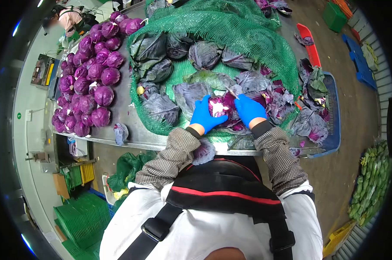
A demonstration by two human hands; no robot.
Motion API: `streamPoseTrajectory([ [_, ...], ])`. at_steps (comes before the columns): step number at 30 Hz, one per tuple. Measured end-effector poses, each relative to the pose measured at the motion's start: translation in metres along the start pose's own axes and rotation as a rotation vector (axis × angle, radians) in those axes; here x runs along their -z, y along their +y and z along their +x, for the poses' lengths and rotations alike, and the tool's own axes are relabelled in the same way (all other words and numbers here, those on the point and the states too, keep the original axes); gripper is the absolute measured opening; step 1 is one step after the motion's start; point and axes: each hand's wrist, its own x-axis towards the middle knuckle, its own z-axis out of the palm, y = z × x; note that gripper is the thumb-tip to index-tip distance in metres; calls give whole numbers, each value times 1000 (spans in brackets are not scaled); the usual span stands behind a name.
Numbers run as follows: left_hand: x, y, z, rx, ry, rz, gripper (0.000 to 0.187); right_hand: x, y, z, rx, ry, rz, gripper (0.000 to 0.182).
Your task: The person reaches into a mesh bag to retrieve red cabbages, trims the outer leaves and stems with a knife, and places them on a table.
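Observation:
My left hand (206, 115), in a blue glove, is closed around the side of a red cabbage (218, 106) whose pale cut base faces up. On the other side of it, my right hand (249, 109), also gloved in blue, grips a small knife (231, 92); its thin blade points up and to the left. The handle is hidden in the fingers. Loose purple-grey outer leaves (189, 96) lie around both hands on a green mesh net (204, 27). Further back on the net sit several untrimmed cabbages (204, 55) with dark leaves.
Trimmed, shiny red cabbages (101, 95) are heaped on the left of the metal table (135, 125). A blue crate (333, 134) with discarded leaves stands at the right edge, a red crate (309, 45) behind it. Green crates (81, 219) stand lower left. Another person (70, 19) works at the far left.

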Motion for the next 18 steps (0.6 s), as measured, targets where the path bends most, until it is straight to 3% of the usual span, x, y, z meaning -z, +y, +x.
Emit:
streamPoseTrajectory([
  [2,4,2,-2,-28,-14,-17,101,10,-28,-10,125,101,87,37],
  [3,7,5,-5,-53,-31,-5,101,6,-31,-7,43,55,108,47],
  [6,12,4,-12,-161,4,-50,100,8,-23,6,-21,63,233,40],
  [9,36,12,-20,-265,-4,-165,95,21,8,13,-22,206,286,34],
  [11,51,20,-21,-101,-258,-859,90,25,30,16,-156,202,228,30],
  [12,52,19,-21,-90,-289,-1023,84,27,31,14,-154,207,229,30],
  [13,53,21,-20,-94,-293,-1020,84,31,32,10,-165,170,166,35],
  [15,56,28,-18,-41,-445,-1452,80,40,30,-2,-181,142,103,39],
  [18,59,32,-14,-17,-490,-1508,77,65,8,-16,-85,296,228,48],
])
